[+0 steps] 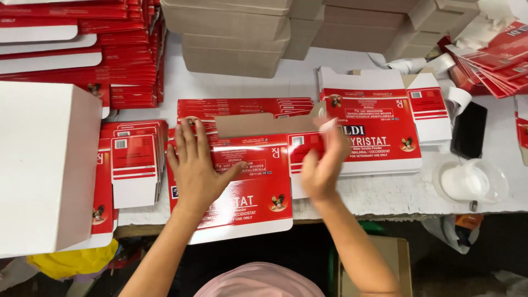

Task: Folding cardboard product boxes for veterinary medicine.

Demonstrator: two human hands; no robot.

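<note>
A flat red and white printed carton blank (253, 192) lies on the white table in front of me, its near edge hanging over the table's front. My left hand (197, 168) presses flat on the blank's left half, fingers spread. My right hand (322, 165) pinches the blank's right side flap (304, 147) and lifts it, blurred by motion. A brown inner flap (258, 124) of the blank stands up along its far edge.
A stack of flat blanks (379, 129) lies to the right, smaller stacks (135, 159) to the left. A white box (44, 165) stands at far left. Brown cartons (231, 38) line the back. A black phone (469, 130) and a clear plastic cup (473, 181) sit right.
</note>
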